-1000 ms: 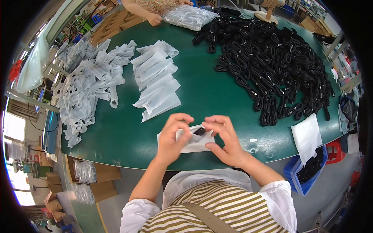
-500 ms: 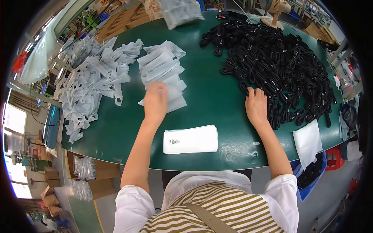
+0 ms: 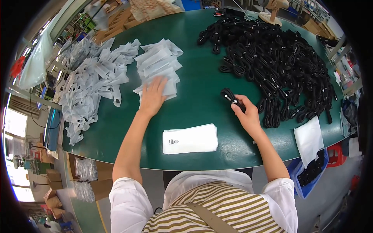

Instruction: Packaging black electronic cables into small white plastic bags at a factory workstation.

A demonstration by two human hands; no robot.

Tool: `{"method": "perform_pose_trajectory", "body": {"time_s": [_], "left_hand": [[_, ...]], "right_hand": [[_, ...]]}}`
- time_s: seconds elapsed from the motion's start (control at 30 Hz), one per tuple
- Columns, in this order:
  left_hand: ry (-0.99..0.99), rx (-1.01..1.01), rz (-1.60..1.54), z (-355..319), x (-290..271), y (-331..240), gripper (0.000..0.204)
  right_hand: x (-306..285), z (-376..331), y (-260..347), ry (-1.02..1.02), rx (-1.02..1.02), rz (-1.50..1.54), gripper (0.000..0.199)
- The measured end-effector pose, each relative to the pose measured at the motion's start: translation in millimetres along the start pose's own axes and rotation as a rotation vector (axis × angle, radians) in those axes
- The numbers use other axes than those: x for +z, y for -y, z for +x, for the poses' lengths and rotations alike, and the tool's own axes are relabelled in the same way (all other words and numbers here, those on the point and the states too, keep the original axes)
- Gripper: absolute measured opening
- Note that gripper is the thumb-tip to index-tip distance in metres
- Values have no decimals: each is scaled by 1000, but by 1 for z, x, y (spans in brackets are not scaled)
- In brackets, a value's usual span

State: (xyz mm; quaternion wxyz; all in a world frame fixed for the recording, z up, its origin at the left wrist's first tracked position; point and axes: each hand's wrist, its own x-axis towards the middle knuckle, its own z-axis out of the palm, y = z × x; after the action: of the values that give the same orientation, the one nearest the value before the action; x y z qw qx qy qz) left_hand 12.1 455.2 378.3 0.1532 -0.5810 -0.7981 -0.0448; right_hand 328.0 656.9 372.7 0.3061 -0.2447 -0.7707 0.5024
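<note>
Fingers spread, my left hand (image 3: 152,97) lies flat on the near end of a row of overlapping frosted plastic bags (image 3: 161,58). My right hand (image 3: 247,114) grips a coiled black cable (image 3: 228,95) between thumb and fingers, just above the green table (image 3: 198,97). Beyond that hand and to its right spreads a large heap of bundled black cables (image 3: 272,62). A stack of white printed bags (image 3: 190,139) rests between my forearms near the table's front edge.
More loose frosted bags (image 3: 93,81) are heaped at the left. A white sheet (image 3: 308,138) hangs over the right front edge, above a blue bin (image 3: 311,174) of black pieces. A beige fan (image 3: 274,9) stands at the far right; open cartons (image 3: 103,171) sit below the left edge.
My right hand has picked a coiled cable out of the heap and moved left and nearer with it. My left hand has flattened onto the bags. A grey bundle at the far edge has gone.
</note>
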Motion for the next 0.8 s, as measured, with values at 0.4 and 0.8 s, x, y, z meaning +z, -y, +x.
{"method": "perform_pose_trajectory", "body": {"time_s": [0.4,0.8], "left_hand": [[-63,122,-784,-61,-73,-168,24],[71,-203,-1135,-76,-58,-180,16]], "right_hand": [[-2,-62,35,-51,-209,-166,44],[-14,-95,59,203,-391,-368,44]]}}
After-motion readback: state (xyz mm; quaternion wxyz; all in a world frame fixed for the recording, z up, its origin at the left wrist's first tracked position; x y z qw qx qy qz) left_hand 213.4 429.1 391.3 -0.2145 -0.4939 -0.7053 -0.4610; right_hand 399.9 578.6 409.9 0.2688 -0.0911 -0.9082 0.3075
